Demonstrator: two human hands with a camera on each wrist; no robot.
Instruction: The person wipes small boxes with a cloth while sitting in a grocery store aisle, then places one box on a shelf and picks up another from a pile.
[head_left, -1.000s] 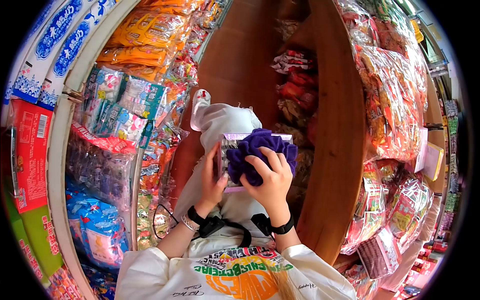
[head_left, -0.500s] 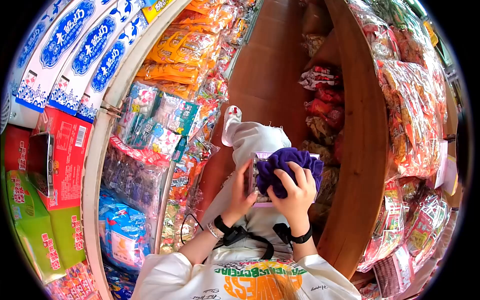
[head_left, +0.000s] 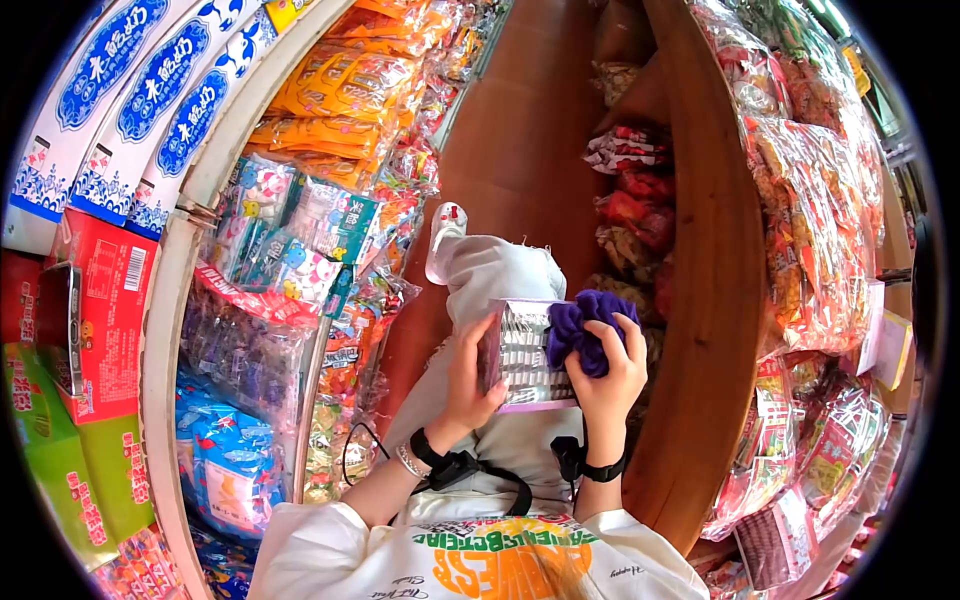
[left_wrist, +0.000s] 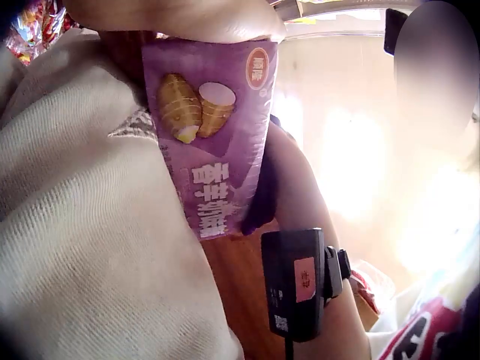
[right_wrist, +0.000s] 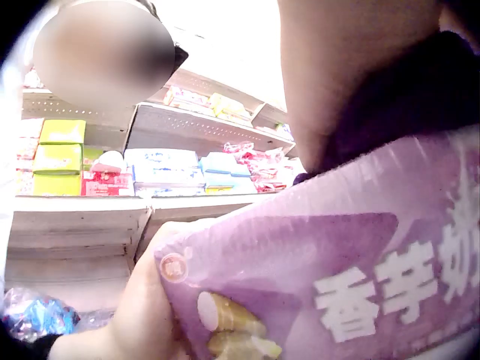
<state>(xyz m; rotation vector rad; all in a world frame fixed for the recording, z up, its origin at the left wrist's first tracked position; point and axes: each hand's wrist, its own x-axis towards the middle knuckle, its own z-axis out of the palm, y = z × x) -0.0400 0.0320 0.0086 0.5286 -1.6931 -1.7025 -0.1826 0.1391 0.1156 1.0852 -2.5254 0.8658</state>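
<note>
A purple box [head_left: 522, 352] is held above the person's lap, its top showing rows of small pale and dark packed pieces. Taro pictures and white lettering mark its purple side [left_wrist: 210, 135] in the left wrist view. My left hand [head_left: 468, 375] grips the box along its left edge, thumb near the front corner. A bunched dark purple cloth [head_left: 570, 328] lies against the right part of the top. My right hand [head_left: 612, 372] holds this cloth with bent fingers, and it hides the box's right end.
Bagged snacks [head_left: 330, 85] fill the shelf to the left, beside red and green cartons [head_left: 105, 310]. A wooden ledge [head_left: 705, 280] curves along the right, with large snack bags [head_left: 815, 235] beyond it. Brown floor [head_left: 520, 150] runs between them.
The cloth, earlier spread over most of the box top, has moved to its right side with my right hand. More of the top now shows. My left hand keeps its grip.
</note>
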